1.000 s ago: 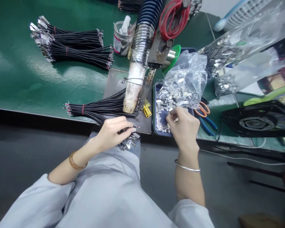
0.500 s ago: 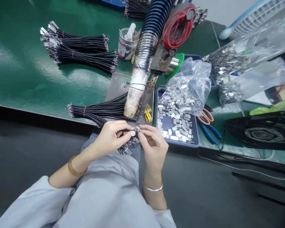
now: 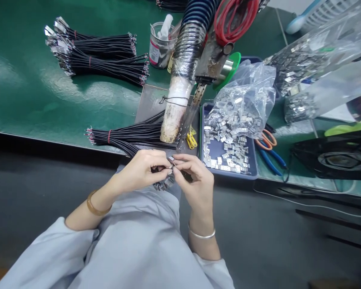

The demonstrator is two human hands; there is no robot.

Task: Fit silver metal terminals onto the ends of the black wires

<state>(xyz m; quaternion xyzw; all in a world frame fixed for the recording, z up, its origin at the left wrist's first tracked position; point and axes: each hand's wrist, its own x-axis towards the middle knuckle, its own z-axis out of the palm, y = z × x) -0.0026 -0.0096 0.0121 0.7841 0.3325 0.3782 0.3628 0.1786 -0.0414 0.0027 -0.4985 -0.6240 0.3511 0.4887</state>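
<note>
My left hand (image 3: 144, 170) is closed on a black wire from the bundle (image 3: 129, 136) that runs off the bench edge; wires tipped with metal clips (image 3: 164, 184) hang below it. My right hand (image 3: 194, 178) pinches a small metal clip against that wire's end, fingertips of both hands meeting just below the soldering tip (image 3: 180, 140). A blue tray (image 3: 228, 170) of loose metal clips sits to the right of my hands.
Two bundles of finished black wires (image 3: 99, 56) lie at the back left on the green mat (image 3: 33, 92). A fume hose (image 3: 189, 44) with a red coil, a jar (image 3: 159, 48), bags of clips (image 3: 246, 100), pliers (image 3: 269, 150) and a black fan (image 3: 339, 158) crowd the right.
My right hand left the blue tray with a clip and came left to meet my left hand at the wire end. The left hand stayed by the bench edge.
</note>
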